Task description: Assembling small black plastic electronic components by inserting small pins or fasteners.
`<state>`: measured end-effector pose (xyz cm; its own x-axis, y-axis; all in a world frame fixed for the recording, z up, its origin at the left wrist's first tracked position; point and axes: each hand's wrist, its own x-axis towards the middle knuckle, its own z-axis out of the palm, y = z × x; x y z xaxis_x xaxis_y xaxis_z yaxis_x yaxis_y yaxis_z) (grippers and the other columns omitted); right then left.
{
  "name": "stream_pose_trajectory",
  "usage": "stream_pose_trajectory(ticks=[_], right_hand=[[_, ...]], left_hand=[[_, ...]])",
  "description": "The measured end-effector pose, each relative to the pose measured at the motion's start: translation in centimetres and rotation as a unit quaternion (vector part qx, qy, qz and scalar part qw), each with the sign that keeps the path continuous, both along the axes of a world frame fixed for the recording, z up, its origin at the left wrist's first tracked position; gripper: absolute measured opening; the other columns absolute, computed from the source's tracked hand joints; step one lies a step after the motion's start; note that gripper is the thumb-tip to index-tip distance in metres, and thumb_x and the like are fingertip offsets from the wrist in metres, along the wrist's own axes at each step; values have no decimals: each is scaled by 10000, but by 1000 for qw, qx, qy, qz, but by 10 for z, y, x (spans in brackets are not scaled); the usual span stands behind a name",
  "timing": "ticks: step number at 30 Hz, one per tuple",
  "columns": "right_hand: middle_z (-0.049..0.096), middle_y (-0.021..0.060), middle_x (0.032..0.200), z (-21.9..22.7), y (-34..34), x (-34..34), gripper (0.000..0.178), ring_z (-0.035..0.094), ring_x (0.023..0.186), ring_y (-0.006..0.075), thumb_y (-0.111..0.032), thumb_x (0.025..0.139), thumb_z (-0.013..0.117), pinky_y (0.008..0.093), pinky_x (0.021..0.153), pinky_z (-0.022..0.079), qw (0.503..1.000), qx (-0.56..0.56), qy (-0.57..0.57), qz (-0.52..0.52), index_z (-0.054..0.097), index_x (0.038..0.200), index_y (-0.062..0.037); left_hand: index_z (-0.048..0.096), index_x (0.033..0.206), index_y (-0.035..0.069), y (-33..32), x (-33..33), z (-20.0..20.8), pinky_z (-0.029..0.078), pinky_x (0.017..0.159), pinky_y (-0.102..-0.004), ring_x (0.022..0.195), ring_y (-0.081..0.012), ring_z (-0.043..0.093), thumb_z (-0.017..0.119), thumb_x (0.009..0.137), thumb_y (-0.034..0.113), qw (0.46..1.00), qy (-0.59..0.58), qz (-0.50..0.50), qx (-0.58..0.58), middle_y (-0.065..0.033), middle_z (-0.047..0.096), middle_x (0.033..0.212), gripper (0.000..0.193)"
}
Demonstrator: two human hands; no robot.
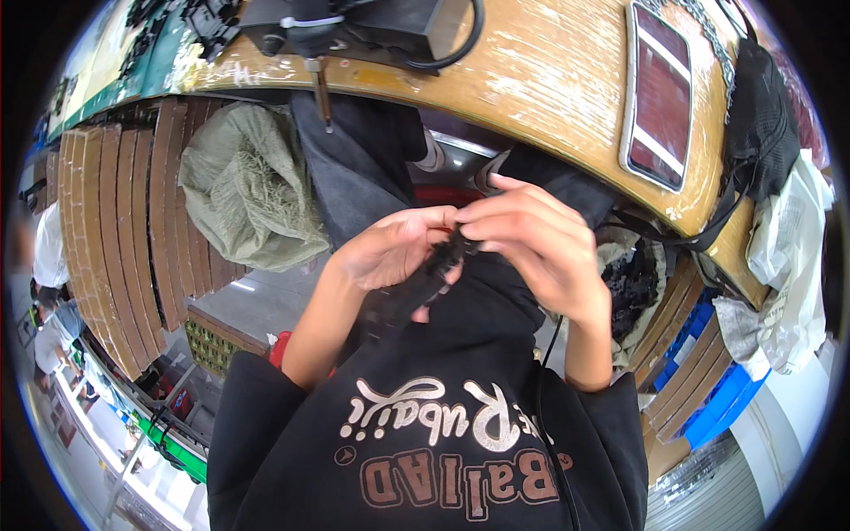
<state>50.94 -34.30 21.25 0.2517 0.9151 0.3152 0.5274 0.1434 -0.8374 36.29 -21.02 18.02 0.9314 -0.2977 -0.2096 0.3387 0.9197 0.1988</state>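
In front of my lap, a jagged black plastic piece [436, 273] sits between my two hands; its lower end is smeared by motion, so its exact kind does not show. My left hand [390, 250] is closed around it from the left, with fingertips showing below. From the right, my right hand [542, 241] pinches the upper end between thumb and fingers. The two hands meet at that upper end.
A wooden bench [540, 80] curves across the front. On it are a black box [398, 35], a tool with a metal tip [320, 88] and a framed tray [660, 97]. A green sack [252, 186] and stacked brown boards [115, 239] stand left; a lined bin [633, 283] stands right.
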Motion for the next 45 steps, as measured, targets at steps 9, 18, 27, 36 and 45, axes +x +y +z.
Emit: stream_pose_trajectory(ticks=[9, 18, 27, 36, 45], right_hand=[[595, 75, 853, -22, 48, -50, 248, 580, 689, 111, -73, 830, 571, 229, 599, 475, 855, -113, 488, -137, 505, 1058, -2], [532, 27, 567, 0, 49, -58, 299, 488, 513, 50, -89, 790, 627, 212, 428, 440, 825, -229, 517, -4, 420, 985, 3], [539, 33, 589, 5, 50, -60, 290, 492, 514, 54, -67, 794, 617, 202, 432, 432, 824, -198, 531, -10, 411, 988, -4], [523, 16, 577, 5, 53, -59, 277, 477, 509, 48, -54, 798, 611, 199, 429, 410, 831, -171, 529, -1, 406, 977, -5], [529, 21, 599, -1, 49, -64, 287, 506, 537, 67, -54, 799, 613, 219, 440, 438, 825, -198, 529, -15, 421, 1009, -16]], left_hand=[[501, 947, -7, 12, -8, 6, 464, 555, -203, 629, -84, 558, 581, 799, 87, 799, 183, 353, 452, -41, 576, 820, 193], [521, 940, -7, 21, -10, 22, 443, 591, -188, 685, -51, 538, 614, 780, 35, 752, 226, 421, 453, -42, 590, 814, 190], [525, 950, -16, 24, -9, 30, 443, 572, -187, 670, -55, 543, 624, 776, 47, 741, 219, 420, 476, -51, 597, 809, 210], [526, 954, -17, 29, -6, 34, 444, 576, -191, 673, -59, 544, 621, 773, 51, 749, 218, 414, 468, -55, 596, 804, 216], [498, 974, -12, 24, -11, 25, 440, 665, -199, 764, -64, 537, 609, 783, 33, 749, 189, 413, 482, -45, 586, 853, 224]])
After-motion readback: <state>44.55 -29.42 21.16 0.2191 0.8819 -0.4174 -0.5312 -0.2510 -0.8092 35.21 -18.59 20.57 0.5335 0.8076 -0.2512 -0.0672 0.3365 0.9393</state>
